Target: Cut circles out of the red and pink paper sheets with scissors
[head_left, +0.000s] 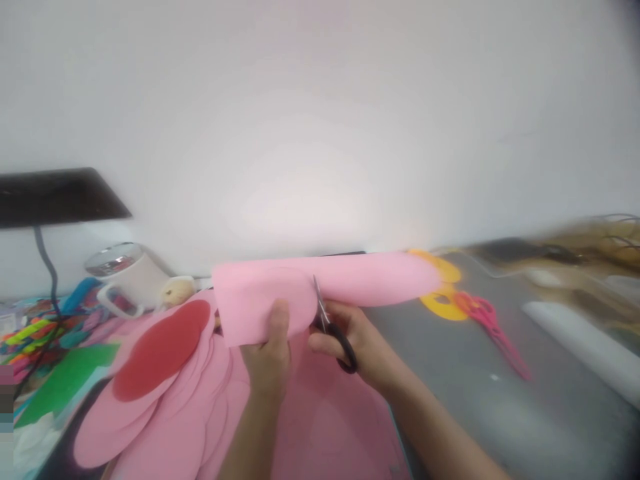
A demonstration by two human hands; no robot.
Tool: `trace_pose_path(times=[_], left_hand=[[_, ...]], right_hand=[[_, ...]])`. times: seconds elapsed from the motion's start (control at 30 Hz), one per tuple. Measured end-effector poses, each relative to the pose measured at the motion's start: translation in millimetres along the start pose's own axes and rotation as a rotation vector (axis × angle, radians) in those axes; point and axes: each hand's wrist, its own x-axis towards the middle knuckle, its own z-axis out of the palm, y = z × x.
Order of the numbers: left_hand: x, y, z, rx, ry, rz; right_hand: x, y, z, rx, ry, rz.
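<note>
A pink sheet (pixel 370 277) is held up above the table, with a faint curved outline on its left part. My left hand (pixel 273 350) grips its lower edge, thumb on the front face. Black-handled scissors (pixel 345 350) are in my right hand (pixel 350 333), their blades pointing up at the curved cut edge of the sheet. Below and to the left lies a pile of pink rounded cut-outs (pixel 175 433), with a red oval (pixel 163 350) on top. More pink material (pixel 335 427) lies flat under my hands.
Pink scissors (pixel 500 333) and yellow-handled ones (pixel 443 303) lie on the grey table (pixel 450 373) at right. A white roll (pixel 585 340) is farther right. At left are a white mug (pixel 135 287), a green sheet (pixel 67 380), colourful bundles (pixel 33 340) and a dark panel (pixel 60 197).
</note>
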Motion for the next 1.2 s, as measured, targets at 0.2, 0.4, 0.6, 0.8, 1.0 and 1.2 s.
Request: trace_pose_path(times=[0.2,0.4,0.6,0.8,1.0,1.2], left_hand=[[2.2,0.1,-0.2,-0.011,-0.016,0.01],[3.5,1.7,1.1,-0.049,-0.034,0.012],[4.9,3.7,0.4,-0.041,-0.035,0.037],[6.2,3.8,-2.7,-0.031,-0.057,0.017],[7.2,4.5,-3.6,-0.02,-0.056,0.031],[9.7,5.0,-4.4,-0.004,-0.089,0.021]], right_hand=[[-0.1,0.8,-0.7,-0.03,0.006,0.002],[-0.1,2.1,0.5,-0.017,0.001,0.006],[-0.1,1.9,0.5,-0.044,0.007,0.004],[0.5,2.1,0.0,-0.056,0.003,-0.002],[-0.2,1.8,1.0,-0.057,0.005,0.006],[0.4,-0.3,1.2,-0.042,0.006,0.006]])
